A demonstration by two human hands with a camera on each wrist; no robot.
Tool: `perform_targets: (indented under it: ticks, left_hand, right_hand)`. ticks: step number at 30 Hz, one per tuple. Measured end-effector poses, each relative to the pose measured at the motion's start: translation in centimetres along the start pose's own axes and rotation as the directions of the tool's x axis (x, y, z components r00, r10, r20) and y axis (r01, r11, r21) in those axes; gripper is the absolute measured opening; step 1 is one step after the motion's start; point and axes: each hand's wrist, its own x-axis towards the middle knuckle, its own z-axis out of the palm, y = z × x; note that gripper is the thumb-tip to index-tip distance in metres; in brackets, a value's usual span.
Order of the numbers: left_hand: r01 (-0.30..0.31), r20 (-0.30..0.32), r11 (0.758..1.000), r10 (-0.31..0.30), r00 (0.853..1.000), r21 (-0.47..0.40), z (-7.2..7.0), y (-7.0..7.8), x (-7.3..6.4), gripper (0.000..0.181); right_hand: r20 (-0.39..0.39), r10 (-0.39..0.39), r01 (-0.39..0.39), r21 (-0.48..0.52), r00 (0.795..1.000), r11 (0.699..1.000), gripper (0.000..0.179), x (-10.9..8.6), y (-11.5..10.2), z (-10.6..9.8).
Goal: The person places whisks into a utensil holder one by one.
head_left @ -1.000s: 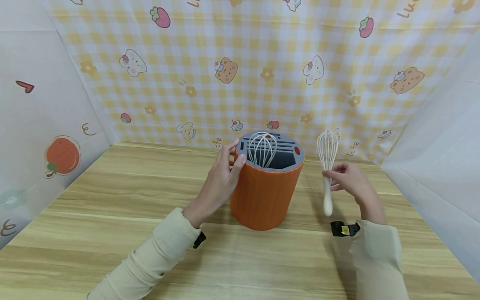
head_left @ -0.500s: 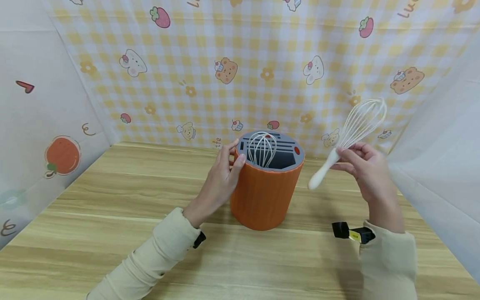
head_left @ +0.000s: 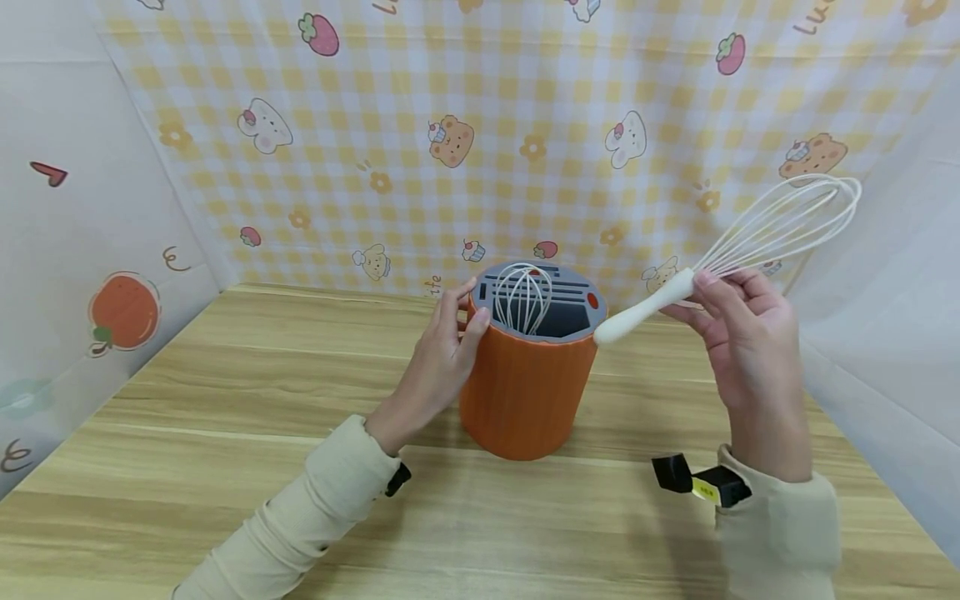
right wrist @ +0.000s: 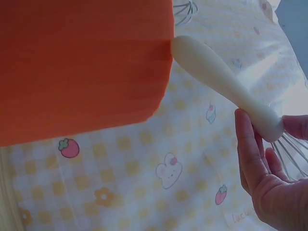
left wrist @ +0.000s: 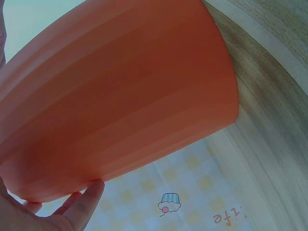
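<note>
An orange knife block (head_left: 525,400) with a grey slotted top (head_left: 487,315) stands upright on the table. My left hand (head_left: 442,358) holds its upper left side, thumb near the front rim and fingers further back. One white-wired whisk (head_left: 534,287) sits in the block's large opening, balloon up, its handle hidden inside. In my right hand (head_left: 753,342) a second whisk (head_left: 648,315) is pinched where handle meets wires. It tilts, with balloon up to the right and handle end down to the left. In the head view that end overlaps the block's right rim; contact I cannot tell.
The block rests on a wood-grain table (head_left: 247,375). Behind it hangs a yellow checked cloth (head_left: 525,192) with printed animals and fruit. White cloth sides (head_left: 67,100) close off the left and right.
The right hand has lifted the whisk up and to the right. The whisk has turned from near upright to a slant, its handle end now at the block's rim. The left hand stays put.
</note>
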Motion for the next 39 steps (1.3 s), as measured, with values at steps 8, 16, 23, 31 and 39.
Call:
perform_targets:
  ticks: [8, 16, 23, 31, 39]
  left_hand:
    - [-0.007, -0.013, 1.000, 0.007, 1.000, -0.001, 0.1, -0.1, 0.1, 0.053]
    - [-0.013, -0.019, 1.000, 0.013, 1.000, -0.005, 0.1, -0.2, 0.1, 0.052]
    - [-0.011, -0.015, 1.000, 0.011, 1.000, -0.004, 0.1, -0.1, 0.1, 0.052]
    - [-0.009, -0.012, 1.000, 0.009, 1.000, -0.002, 0.1, -0.1, 0.1, 0.053]
    - [-0.005, -0.011, 1.000, 0.005, 1.000, -0.003, 0.1, -0.2, 0.2, 0.052]
  right_hand:
    - [-0.018, -0.055, 0.055, -0.005, 0.998, 0.998, 0.016, -0.3, 0.7, 1.3]
    - [0.032, -0.056, 0.062, -0.264, 0.998, 0.962, 0.022, -0.5, 2.3, 2.3]
    - [0.084, 0.015, 0.038, -0.594, 0.996, 0.804, 0.028, -0.9, 3.4, 3.0]
    - [0.181, 0.039, 0.115, -0.762, 0.983, 0.637, 0.042, -0.9, 4.5, 3.5]
    - [0.186, 0.063, 0.111, -0.790, 0.980, 0.603, 0.064, -1.1, 5.0, 3.8]
